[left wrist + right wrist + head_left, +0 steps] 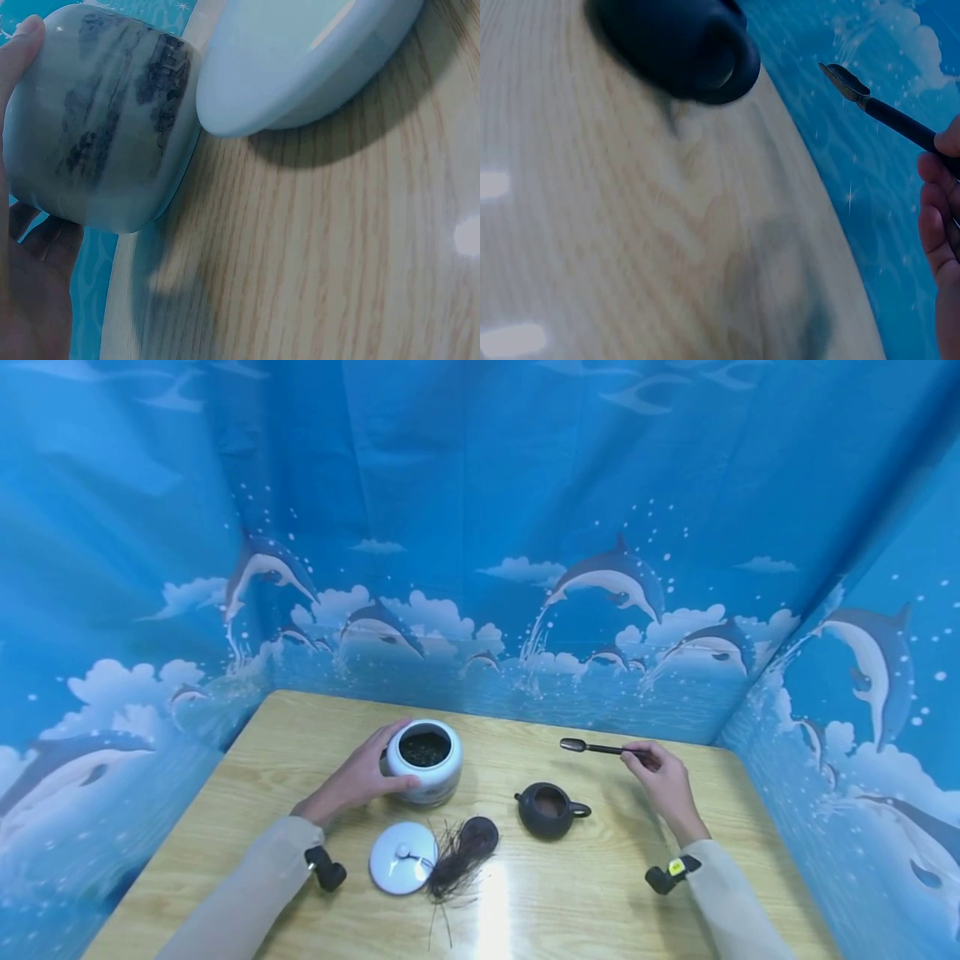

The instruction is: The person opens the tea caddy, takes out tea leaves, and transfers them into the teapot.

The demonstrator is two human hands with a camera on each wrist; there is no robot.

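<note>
My left hand [365, 774] grips the side of a white ceramic jar [441, 783], thumb at the front and fingers behind. The jar is lidless and tilted slightly toward me, with dark leaves, like loose tea [424, 750], inside. Its dark painted landscape shows in the left wrist view. On the right, my right hand [667, 783] holds a small dark scoop [573, 745] by its handle, above the table, with the bowl pointing left. In the right wrist view the scoop's bowl [845, 81] looks empty. A dark, lidless teapot [534, 820] stands between the hands, handle to the right.
A white knobbed lid [390, 870] lies in front of the jar. Beside it are a small round dark piece [479, 835], like a teapot lid, and a tangle of thin dark strands [452, 867]. A blue dolphin-print curtain [465, 568] surrounds the wooden table [600, 893].
</note>
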